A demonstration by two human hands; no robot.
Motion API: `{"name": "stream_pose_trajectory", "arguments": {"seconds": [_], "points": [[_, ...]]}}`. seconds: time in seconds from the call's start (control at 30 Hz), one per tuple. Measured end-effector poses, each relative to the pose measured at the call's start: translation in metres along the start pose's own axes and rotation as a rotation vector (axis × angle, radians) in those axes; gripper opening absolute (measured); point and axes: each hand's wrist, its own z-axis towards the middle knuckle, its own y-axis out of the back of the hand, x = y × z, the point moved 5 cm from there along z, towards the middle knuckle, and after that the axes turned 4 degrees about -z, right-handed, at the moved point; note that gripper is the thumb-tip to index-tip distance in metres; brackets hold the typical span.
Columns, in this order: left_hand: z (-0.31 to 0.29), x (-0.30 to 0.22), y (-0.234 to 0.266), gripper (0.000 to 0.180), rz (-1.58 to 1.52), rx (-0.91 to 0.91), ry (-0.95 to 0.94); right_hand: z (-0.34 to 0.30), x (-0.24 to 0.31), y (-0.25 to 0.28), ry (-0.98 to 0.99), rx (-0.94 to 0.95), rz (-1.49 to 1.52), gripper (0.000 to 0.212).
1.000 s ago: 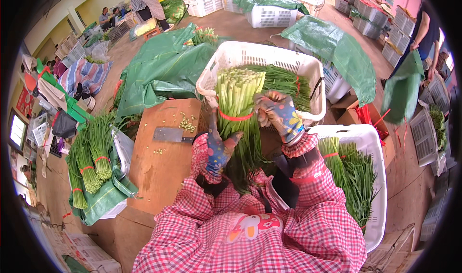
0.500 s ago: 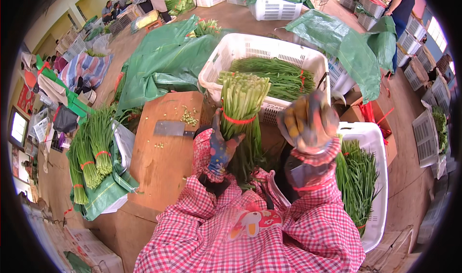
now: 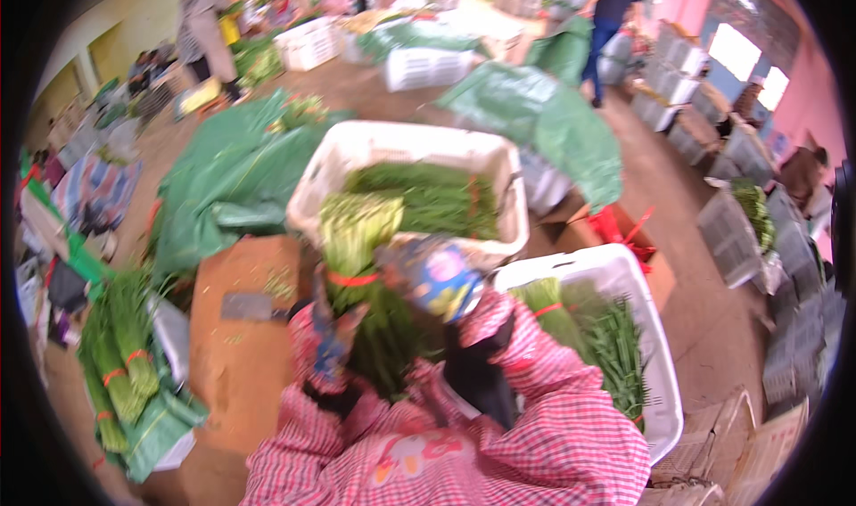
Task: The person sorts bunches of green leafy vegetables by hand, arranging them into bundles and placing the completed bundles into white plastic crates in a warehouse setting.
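Observation:
A thick bunch of long green stems stands in front of me, pale cut ends up and dark leaves down, with a red band round it. My left hand, in a patterned glove, is closed around its left side below the band. At its right side is my right hand, in a blue flowered glove; the fingers are smeared by motion, and whether they grip the stems cannot be told. To the left lies a wooden board with a cleaver and scattered stem trimmings.
Ahead is a white crate of greens. A white tub with banded greens stands at my right. Tied bunches rest on green sheeting at far left. Red strips fill a cardboard box. A person stands at the back right.
My right hand has come down and left, from raised and apart to beside the bunch. The view has shifted, so the scene sits further left and lower. My left hand still holds the bunch.

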Motion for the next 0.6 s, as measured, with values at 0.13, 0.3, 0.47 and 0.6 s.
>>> {"name": "stream_pose_trajectory", "arguments": {"seconds": [0.13,0.3,0.47,0.6], "points": [[-0.003,-0.011,-0.008,0.09,-0.034,-0.022,0.021,0.006,0.009,0.011,-0.056,0.096,-0.219,0.009],[-0.004,-0.008,-0.013,0.088,0.178,0.062,0.018,0.006,-0.012,0.005,-0.168,0.365,0.099,0.011],[-0.012,0.0,-0.01,0.093,0.554,0.11,-0.073,0.0,-0.023,0.003,-0.207,0.686,0.553,0.012],[-0.013,0.001,-0.013,0.098,0.509,0.135,-0.161,-0.017,-0.017,-0.002,-0.601,0.954,1.286,0.019]]}}
